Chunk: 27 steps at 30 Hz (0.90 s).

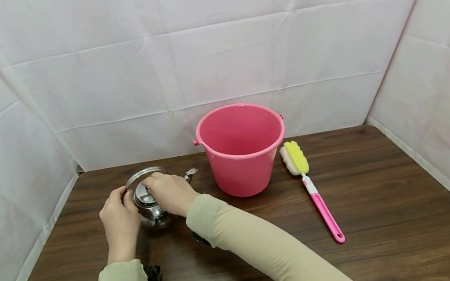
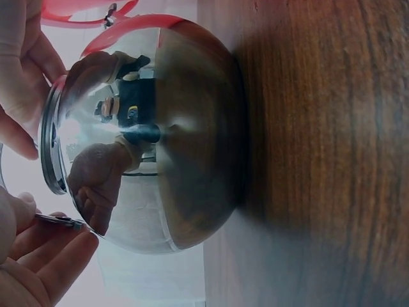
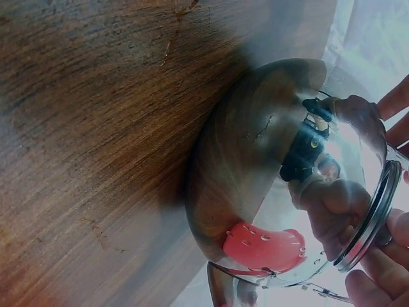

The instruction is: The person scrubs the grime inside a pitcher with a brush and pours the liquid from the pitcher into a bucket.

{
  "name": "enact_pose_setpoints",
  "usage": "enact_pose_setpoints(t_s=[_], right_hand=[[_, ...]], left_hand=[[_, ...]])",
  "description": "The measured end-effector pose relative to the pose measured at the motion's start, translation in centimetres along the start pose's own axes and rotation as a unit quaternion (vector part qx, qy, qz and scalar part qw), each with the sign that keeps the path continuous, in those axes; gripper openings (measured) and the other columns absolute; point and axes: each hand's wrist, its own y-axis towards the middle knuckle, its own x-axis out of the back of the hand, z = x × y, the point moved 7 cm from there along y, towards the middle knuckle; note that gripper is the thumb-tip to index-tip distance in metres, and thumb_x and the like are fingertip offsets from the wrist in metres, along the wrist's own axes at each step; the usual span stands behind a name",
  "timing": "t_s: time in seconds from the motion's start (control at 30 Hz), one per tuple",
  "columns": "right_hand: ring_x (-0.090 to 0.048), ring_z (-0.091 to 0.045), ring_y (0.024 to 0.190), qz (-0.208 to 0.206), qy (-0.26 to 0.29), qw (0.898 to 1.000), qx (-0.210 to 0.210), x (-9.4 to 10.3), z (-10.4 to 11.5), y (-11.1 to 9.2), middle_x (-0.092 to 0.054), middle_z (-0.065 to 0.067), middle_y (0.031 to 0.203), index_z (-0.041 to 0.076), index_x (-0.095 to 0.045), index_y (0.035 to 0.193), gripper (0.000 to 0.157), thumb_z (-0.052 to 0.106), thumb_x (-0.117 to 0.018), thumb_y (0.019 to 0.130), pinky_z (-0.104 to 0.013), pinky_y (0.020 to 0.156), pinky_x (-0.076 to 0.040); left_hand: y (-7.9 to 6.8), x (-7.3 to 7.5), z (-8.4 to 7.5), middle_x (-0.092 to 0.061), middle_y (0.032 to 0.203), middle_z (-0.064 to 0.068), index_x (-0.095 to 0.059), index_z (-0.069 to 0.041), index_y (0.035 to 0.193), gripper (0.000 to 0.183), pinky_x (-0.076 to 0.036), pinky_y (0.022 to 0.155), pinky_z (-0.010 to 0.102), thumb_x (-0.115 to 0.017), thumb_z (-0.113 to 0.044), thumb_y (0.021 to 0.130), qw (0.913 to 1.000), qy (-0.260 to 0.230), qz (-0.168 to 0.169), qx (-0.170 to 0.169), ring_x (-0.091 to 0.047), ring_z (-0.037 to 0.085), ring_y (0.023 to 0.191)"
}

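My left hand (image 1: 121, 224) pinches the handle (image 1: 137, 175) of the teapot (image 1: 155, 216); my right hand (image 1: 173, 194) grips its lid (image 1: 142, 194). Teapot's upright on the table (image 1: 241, 246), left of the pink bucket (image 1: 243, 177). Brush (image 1: 310, 186) lies right.

A dark brown wooden table (image 1: 373, 185) with streaky grain runs beneath both hands. A shiny metal kettle (image 1: 155, 216) stands upright on it between the left hand (image 1: 121, 223) and the right hand (image 1: 171, 194), its spout (image 1: 190, 173) pointing out past the right hand. To the right of the right hand and a little beyond it, a pink bucket (image 1: 241, 172) stands upright. Farther right of that hand lies a brush (image 1: 311, 188), its yellow-and-white sponge head (image 1: 297, 157) just beside the bucket, its pink handle (image 1: 327, 215) toward the person's side.
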Motion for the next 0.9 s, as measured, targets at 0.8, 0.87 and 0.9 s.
enact_pose_setpoints(t_s=[0.8,0.87,0.9], right_hand=[[-0.063,-0.009,0.104,0.009,0.014,1.0,-0.004,0.29,-0.53,-0.79,-0.064,0.002,0.12,0.017,-0.062,0.123,0.027,0.02,-0.053,0.097,-0.022,0.077,-0.053],[-0.063,-0.009,0.104,0.007,0.013,1.0,-0.004,0.26,-0.55,-0.79,-0.064,0.003,0.12,0.017,-0.062,0.123,0.027,0.02,-0.053,0.097,-0.023,0.078,-0.053],[-0.063,-0.009,0.104,0.006,0.013,1.0,-0.004,0.24,-0.56,-0.79,-0.064,0.003,0.12,0.017,-0.062,0.123,0.027,0.02,-0.053,0.097,-0.022,0.078,-0.053]], left_hand=[[-0.04,0.03,0.0,-0.064,0.09,0.032,-0.059,0.013,0.098,0.015,-0.048,0.07,0.054,-0.057,0.0,0.091,0.9995,0.008,-0.008,-0.03,-0.062,0.047,0.081],[0.02,-0.01,0.02,-0.065,0.089,0.032,-0.059,0.013,0.098,0.015,-0.049,0.069,0.054,-0.056,-0.001,0.092,0.9994,0.008,-0.007,-0.032,-0.063,0.046,0.08],[0.05,-0.02,0.04,-0.065,0.089,0.032,-0.059,0.013,0.098,0.015,-0.049,0.069,0.054,-0.056,-0.001,0.092,0.9994,0.008,-0.007,-0.033,-0.063,0.046,0.08]])
